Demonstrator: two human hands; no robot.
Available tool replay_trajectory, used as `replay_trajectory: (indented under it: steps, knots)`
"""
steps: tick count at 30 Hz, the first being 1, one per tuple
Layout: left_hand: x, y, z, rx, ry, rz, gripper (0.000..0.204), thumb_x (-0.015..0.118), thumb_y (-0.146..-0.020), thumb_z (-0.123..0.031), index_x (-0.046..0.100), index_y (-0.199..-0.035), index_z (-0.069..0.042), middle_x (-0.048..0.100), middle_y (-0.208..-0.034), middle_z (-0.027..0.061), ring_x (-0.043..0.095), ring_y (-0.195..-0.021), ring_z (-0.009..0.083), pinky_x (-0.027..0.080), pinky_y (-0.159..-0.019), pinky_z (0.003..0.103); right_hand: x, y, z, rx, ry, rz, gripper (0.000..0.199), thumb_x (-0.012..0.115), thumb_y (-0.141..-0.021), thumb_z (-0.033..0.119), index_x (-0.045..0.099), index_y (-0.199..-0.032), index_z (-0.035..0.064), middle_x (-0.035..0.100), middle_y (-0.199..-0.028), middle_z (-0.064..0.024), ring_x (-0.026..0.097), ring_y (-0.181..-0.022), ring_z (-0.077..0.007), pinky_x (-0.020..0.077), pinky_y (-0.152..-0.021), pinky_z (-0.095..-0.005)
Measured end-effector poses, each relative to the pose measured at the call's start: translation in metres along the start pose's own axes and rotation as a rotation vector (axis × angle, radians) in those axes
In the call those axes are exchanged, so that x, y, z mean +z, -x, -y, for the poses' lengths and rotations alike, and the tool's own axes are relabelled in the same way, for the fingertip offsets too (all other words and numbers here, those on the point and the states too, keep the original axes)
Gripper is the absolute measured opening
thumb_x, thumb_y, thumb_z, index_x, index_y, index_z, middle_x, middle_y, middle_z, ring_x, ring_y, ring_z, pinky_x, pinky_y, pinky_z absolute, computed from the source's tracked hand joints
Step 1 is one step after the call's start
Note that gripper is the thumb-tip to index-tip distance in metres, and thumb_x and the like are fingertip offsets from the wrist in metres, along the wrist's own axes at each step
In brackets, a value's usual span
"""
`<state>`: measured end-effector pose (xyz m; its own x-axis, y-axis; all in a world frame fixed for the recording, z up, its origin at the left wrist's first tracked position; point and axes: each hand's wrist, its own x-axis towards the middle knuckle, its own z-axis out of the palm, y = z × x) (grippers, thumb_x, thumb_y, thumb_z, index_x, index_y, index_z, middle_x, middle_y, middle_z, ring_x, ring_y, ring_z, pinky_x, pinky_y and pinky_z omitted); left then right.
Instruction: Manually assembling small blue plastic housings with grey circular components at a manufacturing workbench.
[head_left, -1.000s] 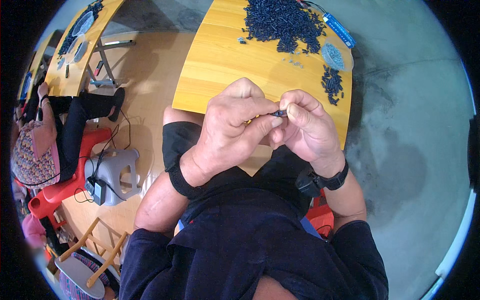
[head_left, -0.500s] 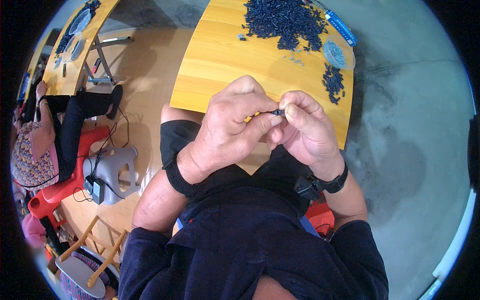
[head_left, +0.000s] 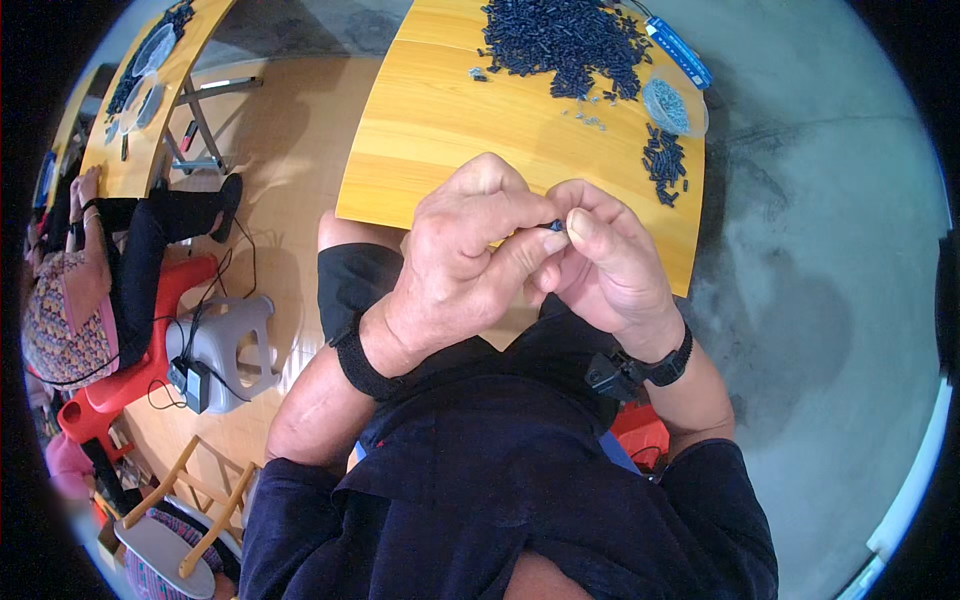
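Over the near edge of the wooden table, a small dark part (head_left: 552,226) is pinched between my two hands. The thumb and forefinger of my left hand (head_left: 465,245) grip it from the left. From the right, the thumb and fingertips of my right hand (head_left: 615,260) close on its other end, hiding most of it. Farther off lies a big heap of short dark tube-like parts (head_left: 565,50). A smaller group of similar dark parts (head_left: 664,165) lies at the table's right edge.
A clear round tub (head_left: 667,107) of small pale pieces stands by the right edge, with a blue box (head_left: 680,52) behind it. Loose silvery bits (head_left: 590,122) lie before the heap. At far left a person (head_left: 75,310) sits at another table (head_left: 125,165), near a grey stool (head_left: 225,350).
My right fingers have shifted slightly around the small dark part, and less of it shows. My left hand keeps nearly the same pinch. The other person's hands have moved at their table.
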<state>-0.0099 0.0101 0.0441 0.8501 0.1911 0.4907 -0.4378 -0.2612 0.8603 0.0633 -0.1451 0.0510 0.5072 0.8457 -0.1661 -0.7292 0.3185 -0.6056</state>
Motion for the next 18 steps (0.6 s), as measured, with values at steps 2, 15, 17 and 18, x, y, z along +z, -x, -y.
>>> replay_trajectory:
  steps: [2,15,17,18]
  knots:
    - [0.000,0.000,0.001,0.007,0.004,-0.011,0.012,0.070,-0.077,0.000,0.066,-0.089,-0.001,0.055,-0.074,0.0058,0.052,-0.066,0.0160,0.042,-0.058,0.027,0.001,0.000,-0.001,0.032,0.043,-0.021,0.024,0.054,-0.095,0.022,0.054,-0.102,-0.0008,0.063,-0.084,-0.0106,0.067,-0.070,-0.0196,0.0591,-0.063,-0.0380]
    - [-0.003,-0.003,0.000,0.036,-0.007,0.074,0.014,0.073,-0.075,0.000,0.066,-0.087,-0.002,0.054,-0.072,0.0052,0.052,-0.066,0.0160,0.041,-0.057,0.028,-0.002,0.002,-0.002,0.098,0.182,0.026,0.042,0.047,-0.096,0.037,0.055,-0.098,-0.0040,0.059,-0.073,-0.0113,0.059,-0.054,-0.0182,0.0551,-0.054,-0.0336]
    - [-0.001,-0.002,0.001,0.031,-0.012,0.068,0.014,0.073,-0.073,0.001,0.066,-0.086,-0.002,0.054,-0.073,0.0054,0.052,-0.066,0.0166,0.041,-0.057,0.028,0.002,0.001,0.000,0.101,0.294,-0.006,0.044,0.045,-0.096,0.039,0.055,-0.097,-0.0043,0.058,-0.071,-0.0109,0.058,-0.053,-0.0178,0.0533,-0.051,-0.0324]
    - [-0.001,-0.003,0.000,0.032,-0.012,0.069,0.014,0.073,-0.073,0.001,0.066,-0.086,-0.002,0.054,-0.073,0.0054,0.052,-0.066,0.0166,0.041,-0.057,0.028,0.001,0.001,0.000,0.099,0.295,-0.006,0.044,0.045,-0.096,0.039,0.055,-0.097,-0.0043,0.058,-0.071,-0.0109,0.058,-0.053,-0.0178,0.0533,-0.051,-0.0324]
